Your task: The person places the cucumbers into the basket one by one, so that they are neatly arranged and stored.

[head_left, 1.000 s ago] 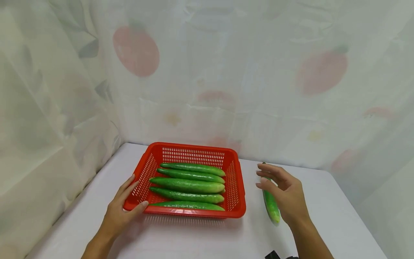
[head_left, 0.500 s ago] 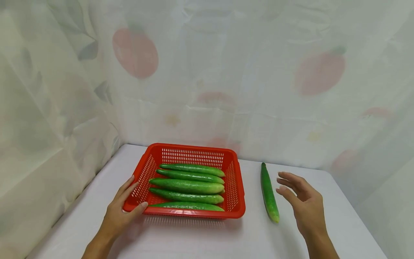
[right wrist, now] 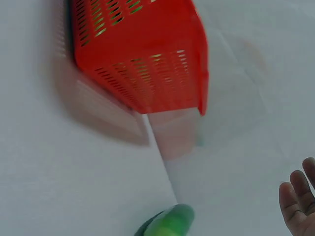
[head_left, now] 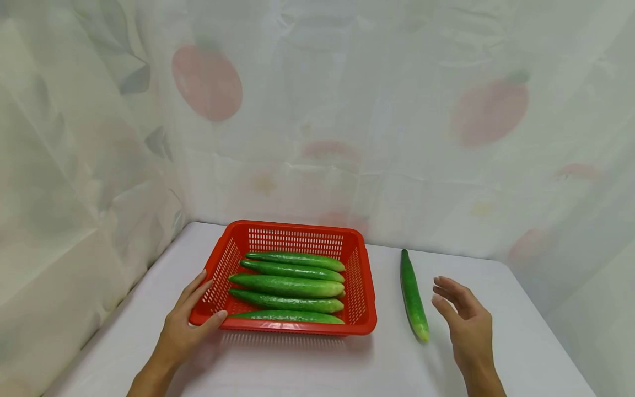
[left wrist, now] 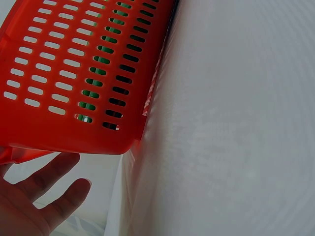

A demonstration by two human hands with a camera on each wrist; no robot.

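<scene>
My left hand (head_left: 181, 333) rests against the left side of a red plastic basket (head_left: 283, 326), thumb at the front corner and fingers along the side rim. Several green cucumbers (head_left: 288, 285) lie crosswise inside. In the left wrist view, relaxed fingertips (left wrist: 69, 160) show just under the rim. On the right, a single cucumber (head_left: 413, 295) lies lengthwise on the table, its pale end nearer me. My right hand (head_left: 468, 328) hovers to the right of that cucumber, fingers loosely bent and holding nothing. The right wrist view catches only the cucumber's end (right wrist: 172, 223) and part of the hand.
A white cloth covers the table (head_left: 297, 369). Behind it hangs a pale curtain (head_left: 347, 110) printed with faded fruit, and another sheet (head_left: 74, 193) closes off the left side. The basket stands left of the table's middle, close to the back edge.
My right hand has moved away from over the loose cucumber to its right and slightly toward me, uncovering it. The left hand and the basket have stayed in place.
</scene>
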